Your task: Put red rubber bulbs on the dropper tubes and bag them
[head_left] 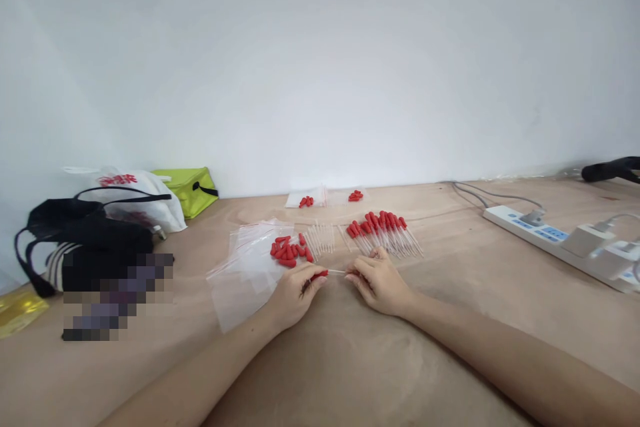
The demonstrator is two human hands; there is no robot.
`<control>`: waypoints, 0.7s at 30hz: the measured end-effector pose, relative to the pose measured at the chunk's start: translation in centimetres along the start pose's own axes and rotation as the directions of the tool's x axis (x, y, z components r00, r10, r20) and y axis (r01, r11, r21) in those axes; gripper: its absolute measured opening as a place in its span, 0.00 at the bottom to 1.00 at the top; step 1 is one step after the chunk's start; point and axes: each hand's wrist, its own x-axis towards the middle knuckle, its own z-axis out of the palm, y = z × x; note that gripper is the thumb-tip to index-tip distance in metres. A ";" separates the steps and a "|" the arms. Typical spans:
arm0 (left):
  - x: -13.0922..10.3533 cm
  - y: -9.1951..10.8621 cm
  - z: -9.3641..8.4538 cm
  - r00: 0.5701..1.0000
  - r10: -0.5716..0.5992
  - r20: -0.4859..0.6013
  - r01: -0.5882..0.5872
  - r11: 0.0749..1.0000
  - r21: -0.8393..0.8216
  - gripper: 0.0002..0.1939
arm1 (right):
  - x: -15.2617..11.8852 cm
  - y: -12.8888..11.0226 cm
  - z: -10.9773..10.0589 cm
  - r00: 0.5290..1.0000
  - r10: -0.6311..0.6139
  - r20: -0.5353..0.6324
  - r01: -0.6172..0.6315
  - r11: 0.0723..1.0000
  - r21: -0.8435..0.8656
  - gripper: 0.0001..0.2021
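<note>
My left hand [295, 292] is closed around a small red rubber bulb [322, 274], whose end peeks out past the fingertips. From the other side, my right hand [380, 285] pinches a thin whitish tube [337, 272]. The tube spans the gap between both hands and meets the bulb; how deep it sits inside is hidden by my fingers. Just beyond my left hand lies a heap of red bulbs [287, 253], beside a row of loose thin tubes [320, 238]. Behind my right hand several red-bulbed droppers [384, 230] lie fanned out, tips toward me.
Clear zip bags [235, 280] lie left of the bulbs. Farther back, more bags hold small red bulbs [306, 201]. A black bag [100, 240], a white plastic bag [173, 210] and a green bag [193, 192] stand left. At right is a power strip [520, 223] with cables.
</note>
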 end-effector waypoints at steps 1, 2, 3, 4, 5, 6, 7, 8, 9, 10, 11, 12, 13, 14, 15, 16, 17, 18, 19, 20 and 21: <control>0.0 0.0 0.0 1.000 0.005 -0.001 -0.005 1.000 -0.009 0.09 | 0.0 0.0 0.0 1.000 -0.005 0.003 0.005 1.000 0.003 0.06; 0.0 0.0 0.0 1.000 0.010 -0.001 -0.010 1.000 -0.018 0.09 | 0.0 0.1 0.0 1.000 -0.009 0.007 0.009 1.000 0.007 0.07; 0.0 0.0 -0.1 1.000 0.015 0.003 -0.015 1.000 -0.026 0.09 | 0.0 0.1 0.0 1.000 -0.013 0.011 0.013 1.000 0.012 0.07; 0.0 0.0 -0.1 1.000 0.020 0.008 -0.020 0.999 -0.034 0.09 | 0.0 0.2 0.0 1.000 -0.017 0.017 0.016 1.000 0.020 0.08; 0.0 0.0 -0.2 1.000 0.025 0.015 -0.024 0.999 -0.041 0.09 | 0.1 0.2 0.0 0.999 -0.021 0.024 0.021 0.999 0.031 0.08; 0.0 0.0 -0.2 0.999 0.029 0.027 -0.028 0.999 -0.046 0.09 | 0.1 0.3 0.0 0.999 -0.028 0.035 0.026 0.999 0.044 0.08; 0.0 0.0 -0.3 0.998 0.034 0.045 -0.032 0.998 -0.052 0.10 | 0.2 0.4 0.0 0.998 -0.036 0.048 0.033 0.998 0.059 0.08; 0.0 0.1 -0.3 0.997 0.039 0.065 -0.036 0.998 -0.058 0.10 | 0.2 0.4 -0.1 0.997 -0.044 0.061 0.040 0.997 0.072 0.09; 0.0 0.1 -0.4 0.995 0.045 0.084 -0.040 0.997 -0.064 0.10 | 0.2 0.5 -0.1 0.996 -0.053 0.074 0.047 0.996 0.081 0.09; 0.0 0.2 -0.4 0.993 0.052 0.105 -0.045 0.997 -0.070 0.10 | 0.3 0.5 -0.1 0.994 -0.064 0.085 0.056 0.995 0.086 0.09; -0.1 0.3 -0.4 0.991 0.058 0.123 -0.049 0.996 -0.075 0.11 | 0.3 0.6 -0.2 0.993 -0.072 0.091 0.065 0.994 0.085 0.10; -0.1 0.3 -0.4 0.988 0.065 0.138 -0.055 0.995 -0.078 0.11 | 0.3 0.6 -0.2 0.993 -0.080 0.092 0.073 0.994 0.077 0.10; -0.1 0.3 -0.4 0.987 0.070 0.146 -0.059 0.995 -0.079 0.11 | 0.3 0.6 -0.2 0.992 -0.087 0.090 0.081 0.995 0.064 0.10; -0.1 0.4 -0.4 0.986 0.073 0.151 -0.062 0.995 -0.077 0.11 | 0.3 0.6 -0.2 0.992 -0.092 0.084 0.088 0.995 0.046 0.10; -0.1 0.4 -0.4 0.986 0.075 0.152 -0.064 0.995 -0.074 0.11 | 0.3 0.6 -0.2 0.992 -0.096 0.078 0.094 0.995 0.027 0.10; -0.1 0.4 -0.4 0.986 0.076 0.149 -0.066 0.995 -0.069 0.11 | 0.3 0.5 -0.2 0.993 -0.098 0.073 0.097 0.995 0.008 0.09; -0.1 0.4 -0.4 0.987 0.077 0.142 -0.068 0.996 -0.063 0.11 | 0.2 0.4 -0.2 0.993 -0.098 0.067 0.099 0.995 -0.009 0.09; -0.1 0.4 -0.3 0.988 0.079 0.135 -0.072 0.996 -0.054 0.11 | 0.2 0.4 -0.2 0.993 -0.099 0.062 0.101 0.995 -0.024 0.10; -0.1 0.3 -0.3 0.989 0.081 0.128 -0.076 0.996 -0.043 0.11 | 0.2 0.3 -0.2 0.994 -0.097 0.057 0.100 0.994 -0.037 0.10; -0.1 0.3 -0.3 0.989 0.083 0.122 -0.080 0.996 -0.030 0.10 | 0.1 0.2 -0.2 0.994 -0.097 0.051 0.099 0.994 -0.049 0.10; -0.2 0.3 -0.3 0.990 0.082 0.119 -0.081 0.997 -0.017 0.10 | 0.1 0.1 -0.2 0.994 -0.096 0.046 0.099 0.993 -0.058 0.10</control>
